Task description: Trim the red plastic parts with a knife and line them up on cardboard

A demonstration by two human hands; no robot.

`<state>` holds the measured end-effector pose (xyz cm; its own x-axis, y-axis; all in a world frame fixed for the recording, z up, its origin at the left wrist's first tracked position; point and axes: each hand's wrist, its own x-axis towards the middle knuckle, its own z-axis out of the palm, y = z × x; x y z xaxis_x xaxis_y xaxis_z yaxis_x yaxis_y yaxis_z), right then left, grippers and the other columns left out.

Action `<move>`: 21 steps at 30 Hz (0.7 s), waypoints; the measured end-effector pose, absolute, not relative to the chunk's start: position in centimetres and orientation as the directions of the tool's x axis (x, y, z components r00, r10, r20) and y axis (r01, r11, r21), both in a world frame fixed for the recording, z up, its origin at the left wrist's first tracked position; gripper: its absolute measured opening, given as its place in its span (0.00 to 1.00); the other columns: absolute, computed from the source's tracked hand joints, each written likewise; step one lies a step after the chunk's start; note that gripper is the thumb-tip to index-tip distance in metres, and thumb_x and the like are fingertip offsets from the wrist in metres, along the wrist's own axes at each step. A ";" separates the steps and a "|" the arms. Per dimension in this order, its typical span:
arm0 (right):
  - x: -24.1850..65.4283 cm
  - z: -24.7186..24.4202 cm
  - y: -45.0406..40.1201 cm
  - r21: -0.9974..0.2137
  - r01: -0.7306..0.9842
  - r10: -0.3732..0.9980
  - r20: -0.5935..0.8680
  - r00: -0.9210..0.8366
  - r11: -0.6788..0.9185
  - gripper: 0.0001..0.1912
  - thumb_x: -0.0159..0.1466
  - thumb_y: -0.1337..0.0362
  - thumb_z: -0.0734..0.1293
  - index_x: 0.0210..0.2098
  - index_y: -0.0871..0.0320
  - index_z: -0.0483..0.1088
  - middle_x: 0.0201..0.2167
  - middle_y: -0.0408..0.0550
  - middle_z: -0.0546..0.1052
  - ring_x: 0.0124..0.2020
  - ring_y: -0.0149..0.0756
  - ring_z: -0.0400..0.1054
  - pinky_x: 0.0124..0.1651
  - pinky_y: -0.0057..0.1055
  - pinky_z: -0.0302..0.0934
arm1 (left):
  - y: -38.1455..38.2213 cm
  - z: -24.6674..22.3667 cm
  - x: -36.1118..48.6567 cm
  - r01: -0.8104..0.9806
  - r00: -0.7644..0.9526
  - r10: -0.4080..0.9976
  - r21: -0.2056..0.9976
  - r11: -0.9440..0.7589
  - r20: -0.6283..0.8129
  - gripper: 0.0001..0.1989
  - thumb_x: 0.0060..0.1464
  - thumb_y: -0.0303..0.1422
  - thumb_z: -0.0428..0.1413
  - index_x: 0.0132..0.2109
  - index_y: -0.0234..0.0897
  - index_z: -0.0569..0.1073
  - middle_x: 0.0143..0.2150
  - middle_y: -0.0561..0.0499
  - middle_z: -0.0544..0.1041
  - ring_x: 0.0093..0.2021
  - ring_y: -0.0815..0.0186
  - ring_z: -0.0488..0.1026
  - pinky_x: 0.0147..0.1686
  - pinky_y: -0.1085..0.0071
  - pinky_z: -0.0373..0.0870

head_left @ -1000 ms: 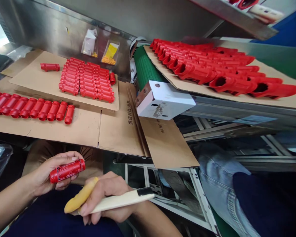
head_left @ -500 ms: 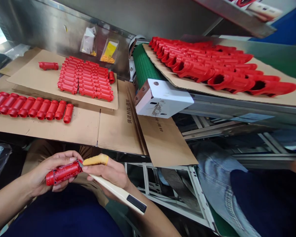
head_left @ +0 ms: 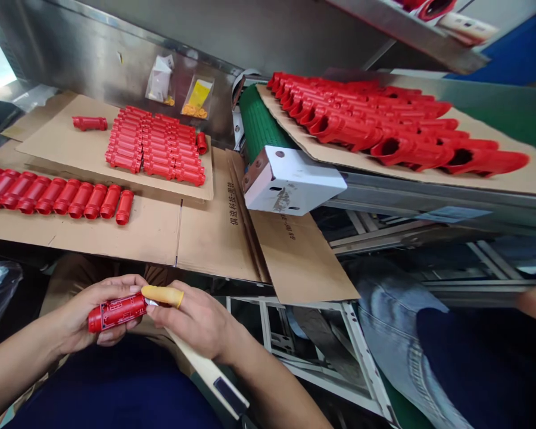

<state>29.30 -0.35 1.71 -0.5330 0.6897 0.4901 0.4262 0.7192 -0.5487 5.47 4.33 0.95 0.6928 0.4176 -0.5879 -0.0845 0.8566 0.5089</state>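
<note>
Low in front of my body, my left hand (head_left: pixel 83 304) is wrapped round a red plastic cylindrical part (head_left: pixel 111 314), whose patterned face with dark outlines is turned up. My right hand (head_left: pixel 201 319) grips a knife (head_left: pixel 208 374) with a long cream handle and a black patch near its end. A yellow finger cot (head_left: pixel 163 294) covers my right index finger, which lies at the part's right end. Close by that end a bit of pale metal shows below the finger; most of the blade is hidden.
Along the cardboard (head_left: pixel 156 238) runs a row of red tubes (head_left: pixel 69 198). Behind it, more red parts (head_left: pixel 154 143) fill a cardboard sheet. Red parts (head_left: pixel 348 125) also cover cardboard on a green conveyor (head_left: pixel 261 113). At right sits another person (head_left: pixel 469 363) in jeans.
My right hand has turned so the knife's handle points more steeply down, its end lower and further left. The red part has shifted slightly right within my left hand's hold.
</note>
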 end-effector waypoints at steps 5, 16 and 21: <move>28.8 2.8 -1.2 -0.548 0.396 0.673 0.656 -0.342 0.736 0.17 0.77 0.69 0.67 0.62 0.47 0.74 0.40 0.47 0.85 0.36 0.37 0.80 0.39 0.34 0.79 | 7.9 4.0 7.6 0.215 0.526 0.748 0.914 0.344 -0.405 0.18 0.63 0.48 0.60 0.46 0.37 0.76 0.32 0.45 0.81 0.22 0.63 0.74 0.20 0.70 0.69; 28.1 1.0 -1.9 -0.856 -0.008 0.833 0.501 0.233 0.517 0.08 0.74 0.61 0.73 0.51 0.53 0.79 0.36 0.51 0.86 0.32 0.39 0.83 0.34 0.34 0.81 | 21.1 6.1 12.2 0.675 0.471 0.882 0.646 -0.357 -0.004 0.09 0.51 0.34 0.65 0.31 0.43 0.71 0.29 0.47 0.80 0.39 0.48 0.79 0.40 0.61 0.66; 29.0 0.1 -0.5 -0.844 -0.438 0.935 0.185 0.303 0.309 0.13 0.70 0.52 0.77 0.45 0.54 0.79 0.31 0.47 0.83 0.29 0.33 0.78 0.31 0.28 0.75 | 21.2 5.7 10.9 0.586 0.528 0.849 0.709 -0.392 0.032 0.08 0.53 0.38 0.64 0.34 0.45 0.73 0.26 0.49 0.75 0.28 0.53 0.70 0.33 0.63 0.59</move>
<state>29.01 -0.51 0.06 0.3028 0.9348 0.1855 -0.4384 0.3094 -0.8438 10.88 21.18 5.68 0.5281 0.8486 0.0321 0.5864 -0.3917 0.7090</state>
